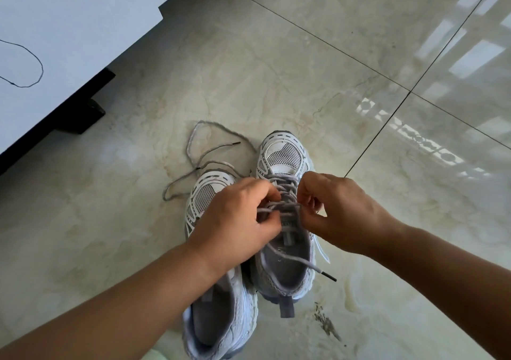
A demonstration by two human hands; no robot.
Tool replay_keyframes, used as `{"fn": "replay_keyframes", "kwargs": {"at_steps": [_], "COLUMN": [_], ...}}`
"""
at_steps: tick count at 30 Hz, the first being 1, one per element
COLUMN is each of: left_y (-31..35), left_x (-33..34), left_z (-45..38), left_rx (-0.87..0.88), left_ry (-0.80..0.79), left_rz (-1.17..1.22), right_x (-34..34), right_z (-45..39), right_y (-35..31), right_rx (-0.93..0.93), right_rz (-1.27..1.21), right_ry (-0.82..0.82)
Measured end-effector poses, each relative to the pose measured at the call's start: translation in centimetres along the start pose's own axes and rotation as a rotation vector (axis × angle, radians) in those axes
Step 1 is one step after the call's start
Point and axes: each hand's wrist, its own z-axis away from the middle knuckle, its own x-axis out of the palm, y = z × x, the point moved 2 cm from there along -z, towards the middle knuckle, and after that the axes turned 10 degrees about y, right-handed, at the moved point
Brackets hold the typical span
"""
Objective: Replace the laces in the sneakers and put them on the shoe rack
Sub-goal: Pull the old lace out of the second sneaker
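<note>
Now my left hand (235, 221) pinches the grey lace (279, 207) | right hand (337, 215) pinches its other side | right sneaker (284, 221) beside left sneaker (218, 304) on floor (276, 69) | loose lace (193, 149) beyond the toes

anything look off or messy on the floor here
A loose lace lies tangled on the floor beyond the left sneaker, threaded through nothing. A dark smudge marks the tile near the right sneaker, whose lace both hands, left hand and right hand, are pinching.
</note>
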Motion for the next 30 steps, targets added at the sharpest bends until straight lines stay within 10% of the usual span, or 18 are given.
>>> {"fn": "replay_keyframes", "kwargs": {"at_steps": [5,10,14,20,26,30], "left_y": [-0.2,0.2,-0.2,-0.6,-0.7,-1.0], "left_x": [0.1,0.5,0.8,1.5,1.5,1.4], "left_z": [-0.3,-0.2,0.3,1.3,1.1,1.4], "left_rx": [-0.235,-0.050,-0.003,-0.015,-0.028,-0.009], "left_ry": [-0.012,0.009,0.035,0.024,0.035,0.040], "left_rz": [0.193,0.066,0.057,0.035,0.020,0.044], "right_x": [-0.9,-0.8,0.1,0.2,-0.2,0.6], "right_z": [-0.2,-0.2,0.4,0.9,0.6,1.2], "right_y": [0.8,1.2,1.3,1.6,2.5,1.9], "right_rx": [-0.102,-0.061,0.378,0.562,-0.001,0.350], "right_rz": [0.117,0.072,-0.194,-0.378,0.227,-0.039], "right_ry": [0.011,0.002,0.060,-0.040,0.026,0.067]}}
